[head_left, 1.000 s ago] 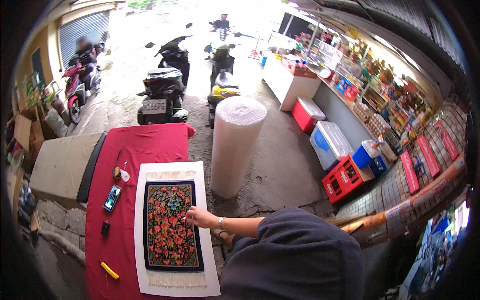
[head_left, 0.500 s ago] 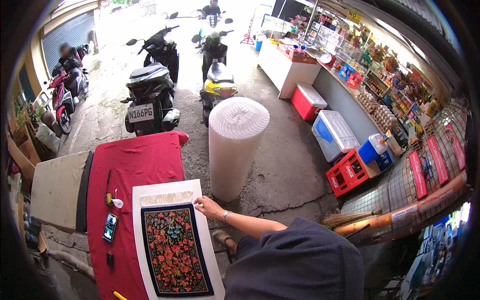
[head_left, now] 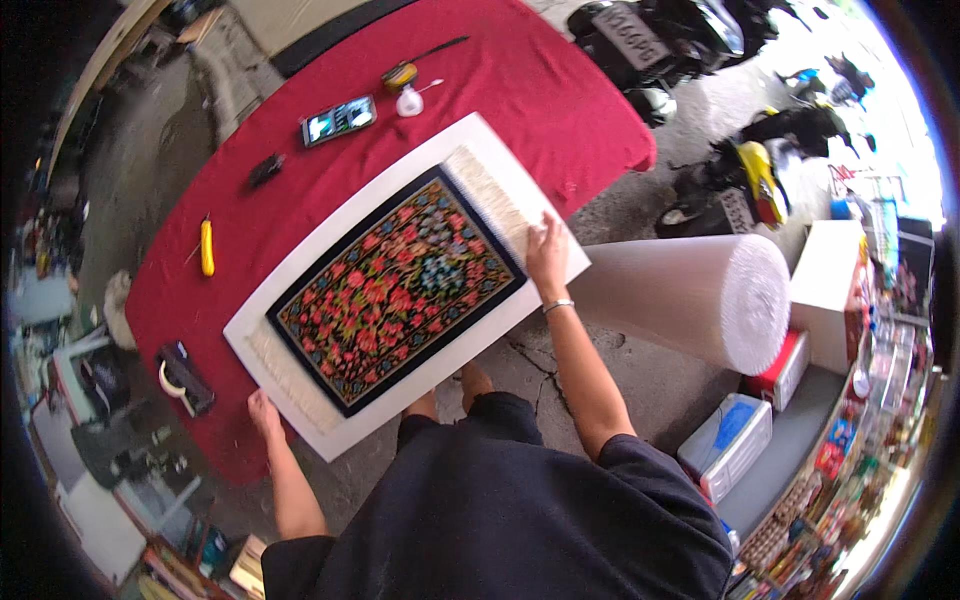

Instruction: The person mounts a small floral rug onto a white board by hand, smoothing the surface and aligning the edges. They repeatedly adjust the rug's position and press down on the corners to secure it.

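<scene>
A dark-bordered floral rug (head_left: 390, 292) with cream fringes lies on a white board (head_left: 505, 166) over a red-clothed table (head_left: 565, 105). My right hand (head_left: 547, 255) is at the board's right end, fingertips closed on the upper fringe. My left hand (head_left: 264, 414) pinches the board's edge near its lower-left corner. Beside the board lie a phone (head_left: 338, 121), a tape measure (head_left: 399, 76), a small white object (head_left: 410, 103), a small black object (head_left: 266, 170), a yellow cutter (head_left: 207, 248) and a tape dispenser (head_left: 185, 382).
A tall bubble-wrap roll (head_left: 680, 295) stands right of the table. Parked motorbikes (head_left: 660, 40) are beyond it, top right. Coolers (head_left: 725, 445) line a shop counter (head_left: 830, 262) stacked with goods. A padded beige surface (head_left: 300, 15) adjoins the table at the top.
The view has turned down toward the table, which now sits higher and slanted. My left hand has appeared at the board's lower-left edge. My right hand remains at the fringed end.
</scene>
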